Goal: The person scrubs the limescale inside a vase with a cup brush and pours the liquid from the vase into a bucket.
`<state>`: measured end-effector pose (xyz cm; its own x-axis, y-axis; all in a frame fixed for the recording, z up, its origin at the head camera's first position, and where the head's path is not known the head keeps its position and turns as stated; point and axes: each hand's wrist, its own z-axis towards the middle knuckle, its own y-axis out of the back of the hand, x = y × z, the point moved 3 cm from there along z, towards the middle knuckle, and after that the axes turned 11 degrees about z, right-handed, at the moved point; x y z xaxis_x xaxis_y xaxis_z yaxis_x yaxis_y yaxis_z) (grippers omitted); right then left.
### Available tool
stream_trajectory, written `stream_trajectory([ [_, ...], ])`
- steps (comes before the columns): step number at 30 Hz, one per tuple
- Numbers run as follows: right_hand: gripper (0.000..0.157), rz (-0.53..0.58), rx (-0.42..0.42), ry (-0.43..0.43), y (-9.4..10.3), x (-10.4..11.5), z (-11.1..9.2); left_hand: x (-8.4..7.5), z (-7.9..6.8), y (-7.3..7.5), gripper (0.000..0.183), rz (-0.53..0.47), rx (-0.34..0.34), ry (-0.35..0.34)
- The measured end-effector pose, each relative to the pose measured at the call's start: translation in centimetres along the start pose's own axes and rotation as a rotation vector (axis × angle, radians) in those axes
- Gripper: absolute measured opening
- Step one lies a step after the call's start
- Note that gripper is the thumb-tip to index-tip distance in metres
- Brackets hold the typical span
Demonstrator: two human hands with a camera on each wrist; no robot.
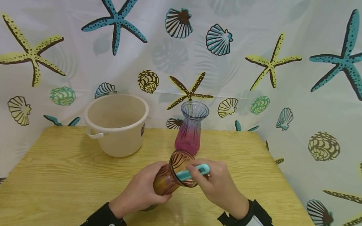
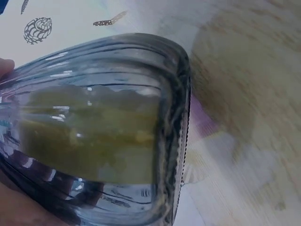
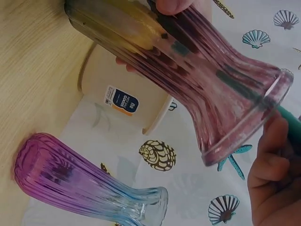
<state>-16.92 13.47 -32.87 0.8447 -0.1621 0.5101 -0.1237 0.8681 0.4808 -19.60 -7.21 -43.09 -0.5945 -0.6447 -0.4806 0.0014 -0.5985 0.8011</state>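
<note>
My left hand (image 1: 142, 186) grips an amber-pink ribbed glass vase (image 1: 163, 182) round its body. The vase is tilted, its flared mouth facing my right hand (image 1: 221, 184). My right hand pinches the teal handle (image 1: 204, 169) of a bottle brush, which enters the vase through the mouth. Deep inside, a yellow sponge-like head (image 3: 124, 29) shows through the glass in the right wrist view. From the left wrist, the thick vase base (image 2: 171, 127) fills much of the view, with the blurred yellow mass behind the glass.
A second ribbed vase (image 1: 188, 137), pink below and bluish above, stands upright just behind the held one. To the back left stands a cream bucket (image 1: 120, 144) with a side handle. Both are on a wood-grain table (image 1: 65, 174), before a seashell-patterned curtain (image 1: 173, 55).
</note>
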Motion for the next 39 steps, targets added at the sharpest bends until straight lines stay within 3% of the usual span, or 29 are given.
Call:
stream_trajectory([
  [9,0.009,0.024,0.057,-0.062,-0.3,0.0,0.2,0.0,-0.1,-0.1,0.079,-0.009,-0.005,-0.003],
  [12,0.009,0.006,0.049,-0.039,0.0,0.5,0.1,-0.3,0.0,-0.1,0.076,0.001,-0.007,-0.028],
  [18,0.006,-0.029,-0.042,0.078,1.6,2.3,0.3,-0.3,0.0,0.0,0.076,-0.006,-0.018,-0.019],
  [25,0.019,-0.045,-0.146,0.144,3.7,3.8,0.9,0.0,-0.3,0.1,0.08,0.005,0.004,0.026],
  [29,0.006,-0.018,-0.108,0.102,3.2,3.3,0.9,0.2,-0.2,0.2,0.081,0.003,0.012,0.038],
  [34,0.012,0.003,-0.001,-0.026,1.5,1.6,0.5,0.2,-0.1,0.2,0.08,-0.003,0.008,0.026],
  [39,0.008,0.002,0.077,-0.099,-0.1,0.1,0.3,-0.3,-0.1,0.0,0.076,0.007,-0.008,-0.02],
])
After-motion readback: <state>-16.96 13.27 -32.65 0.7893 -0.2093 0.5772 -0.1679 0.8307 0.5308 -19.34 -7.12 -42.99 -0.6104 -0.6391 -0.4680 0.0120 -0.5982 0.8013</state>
